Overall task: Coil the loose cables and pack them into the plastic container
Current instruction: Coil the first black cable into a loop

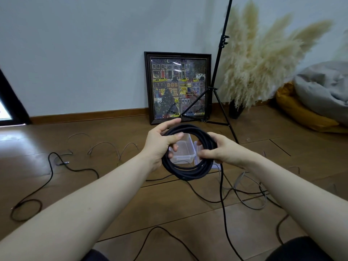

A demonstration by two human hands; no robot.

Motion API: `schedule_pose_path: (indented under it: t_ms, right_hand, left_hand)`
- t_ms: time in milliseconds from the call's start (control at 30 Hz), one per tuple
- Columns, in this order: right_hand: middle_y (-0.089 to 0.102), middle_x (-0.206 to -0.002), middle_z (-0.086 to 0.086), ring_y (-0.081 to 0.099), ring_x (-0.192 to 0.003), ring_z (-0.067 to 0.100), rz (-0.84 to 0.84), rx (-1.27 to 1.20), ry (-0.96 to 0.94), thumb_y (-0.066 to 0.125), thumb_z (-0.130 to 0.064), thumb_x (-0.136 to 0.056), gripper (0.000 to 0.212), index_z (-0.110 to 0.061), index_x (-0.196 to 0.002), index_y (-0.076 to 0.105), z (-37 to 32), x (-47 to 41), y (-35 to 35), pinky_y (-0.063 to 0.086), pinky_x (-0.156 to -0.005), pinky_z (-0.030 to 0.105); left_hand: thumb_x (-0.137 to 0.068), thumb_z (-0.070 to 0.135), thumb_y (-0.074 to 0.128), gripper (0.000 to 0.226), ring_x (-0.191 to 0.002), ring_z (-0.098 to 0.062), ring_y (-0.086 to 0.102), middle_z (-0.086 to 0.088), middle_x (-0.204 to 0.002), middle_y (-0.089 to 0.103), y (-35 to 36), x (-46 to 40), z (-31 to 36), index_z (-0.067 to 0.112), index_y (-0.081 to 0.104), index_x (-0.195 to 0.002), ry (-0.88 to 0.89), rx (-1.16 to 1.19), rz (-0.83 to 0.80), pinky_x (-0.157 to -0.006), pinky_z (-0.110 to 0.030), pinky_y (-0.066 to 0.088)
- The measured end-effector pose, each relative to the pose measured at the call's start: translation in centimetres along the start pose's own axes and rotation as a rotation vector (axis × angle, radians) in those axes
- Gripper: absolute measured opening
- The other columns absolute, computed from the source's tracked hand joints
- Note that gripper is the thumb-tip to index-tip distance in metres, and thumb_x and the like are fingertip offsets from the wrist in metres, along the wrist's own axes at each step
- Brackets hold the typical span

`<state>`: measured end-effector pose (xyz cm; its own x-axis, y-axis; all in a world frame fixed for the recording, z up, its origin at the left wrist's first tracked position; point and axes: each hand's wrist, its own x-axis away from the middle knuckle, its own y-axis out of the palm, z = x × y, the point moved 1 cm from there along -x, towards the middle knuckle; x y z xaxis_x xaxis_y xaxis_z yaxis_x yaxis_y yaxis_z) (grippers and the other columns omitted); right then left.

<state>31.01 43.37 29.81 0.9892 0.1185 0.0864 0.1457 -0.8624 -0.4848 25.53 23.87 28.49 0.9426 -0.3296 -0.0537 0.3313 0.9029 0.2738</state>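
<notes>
A black cable coil (189, 151) hangs in the air between both hands, above the wooden floor (113, 194) and in front of a clear plastic container (185, 149) seen partly through its ring. The left hand (160, 142) grips the coil's left side with fingers curled round the strands; the right hand (219, 150) pinches the right side, where a loose tail (224, 204) drops to the floor and runs out of view at the bottom edge. A second clear piece (197, 153) beside the container is mostly hidden by the coil — lid or tub, I cannot tell. More loose cables (50, 172) sprawl left and right, leaving bare boards nearer the wall. Behind stand a framed picture (178, 87), a tripod stand (218, 76) and pampas grass (259, 59); no writing is legible.
</notes>
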Motion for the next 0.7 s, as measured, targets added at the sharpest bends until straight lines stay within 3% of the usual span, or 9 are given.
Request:
schedule_pose_path:
  t_ms: [67, 167, 233, 333, 433, 500, 600, 700]
  right_hand:
    - [0.063, -0.092, 0.005, 0.060, -0.073, 0.011, 0.045, 0.110, -0.059, 0.067, -0.015, -0.090, 0.027, -0.018, -0.114, 0.054, -0.4, 0.5, 0.3, 0.047, -0.062, 0.022]
    - [0.063, -0.090, 0.016, 0.060, -0.075, 0.027, 0.123, 0.391, -0.180, 0.054, -0.019, -0.097, 0.021, -0.020, -0.116, 0.045, -0.6, 1.4, 0.9, 0.047, -0.065, 0.039]
    - [0.059, -0.079, 0.020, 0.053, -0.064, 0.032, 0.146, 0.494, -0.206, 0.048, -0.018, -0.099, 0.017, -0.018, -0.114, 0.041, -0.4, 1.7, 1.2, 0.037, -0.054, 0.037]
    - [0.049, -0.072, 0.014, 0.044, -0.059, 0.024, 0.122, 0.522, -0.194, 0.044, -0.018, -0.101, 0.015, -0.011, -0.114, 0.043, -0.4, 2.1, 1.5, 0.031, -0.053, 0.027]
    - [0.057, -0.083, 0.000, 0.054, -0.068, 0.007, 0.066, 0.168, -0.098, 0.053, -0.017, -0.099, 0.016, -0.020, -0.114, 0.050, -0.2, 2.7, 1.5, 0.041, -0.060, 0.017]
    - [0.062, -0.074, -0.011, 0.051, -0.054, 0.001, 0.021, -0.165, -0.026, 0.063, -0.012, -0.093, 0.022, -0.016, -0.114, 0.057, -0.2, 3.1, 1.6, 0.038, -0.049, 0.014]
    - [0.064, -0.071, -0.003, 0.038, -0.041, 0.005, 0.027, -0.546, 0.039, 0.071, -0.020, -0.081, 0.037, -0.011, -0.115, 0.063, -0.3, 3.6, 2.0, 0.028, -0.039, 0.017]
    - [0.066, -0.085, 0.007, 0.032, -0.041, 0.007, -0.011, -0.594, 0.036, 0.069, -0.026, -0.081, 0.039, -0.012, -0.117, 0.060, 0.2, 4.8, 3.7, 0.027, -0.043, 0.021]
  left_hand:
    - [-0.086, -0.008, 0.065, 0.042, -0.039, -0.008, 0.041, -0.012, -0.090, 0.071, 0.1, 0.0, 0.1, 0.021, 0.070, -0.117, -0.032, 0.063, 0.022, -0.033, -0.016, 0.028]
    - [-0.088, -0.009, 0.062, 0.040, -0.038, -0.006, 0.031, -0.010, -0.085, 0.074, 0.3, 0.3, 0.2, 0.021, 0.073, -0.113, -0.068, 0.114, 0.017, -0.033, -0.015, 0.025]
    - [-0.090, -0.009, 0.060, 0.039, -0.036, -0.005, 0.029, -0.010, -0.085, 0.074, 0.6, 0.7, 0.0, 0.021, 0.073, -0.111, -0.088, 0.140, -0.001, -0.032, -0.014, 0.025]
    - [-0.091, -0.009, 0.059, 0.038, -0.036, -0.005, 0.029, -0.005, -0.083, 0.075, 0.6, 1.3, -0.1, 0.021, 0.072, -0.109, -0.102, 0.139, -0.020, -0.032, -0.014, 0.025]
    - [-0.089, -0.008, 0.061, 0.037, -0.037, -0.006, 0.029, 0.000, -0.074, 0.070, 0.3, 2.0, 0.2, 0.021, 0.073, -0.109, -0.099, 0.079, -0.039, -0.032, -0.015, 0.025]
    - [-0.089, -0.008, 0.062, 0.037, -0.037, -0.006, 0.029, 0.000, -0.073, 0.069, 0.1, 2.5, 0.7, 0.022, 0.075, -0.106, -0.094, 0.061, -0.039, -0.032, -0.015, 0.025]
    - [-0.089, -0.008, 0.062, 0.037, -0.037, -0.005, 0.030, 0.001, -0.073, 0.070, 0.3, 3.2, 1.4, 0.021, 0.073, -0.109, -0.088, 0.083, -0.001, -0.032, -0.015, 0.025]
    - [-0.089, -0.008, 0.062, 0.036, -0.038, -0.006, 0.029, -0.004, -0.081, 0.068, 0.5, 4.7, 0.9, 0.022, 0.074, -0.105, -0.093, 0.132, 0.138, -0.032, -0.016, 0.024]
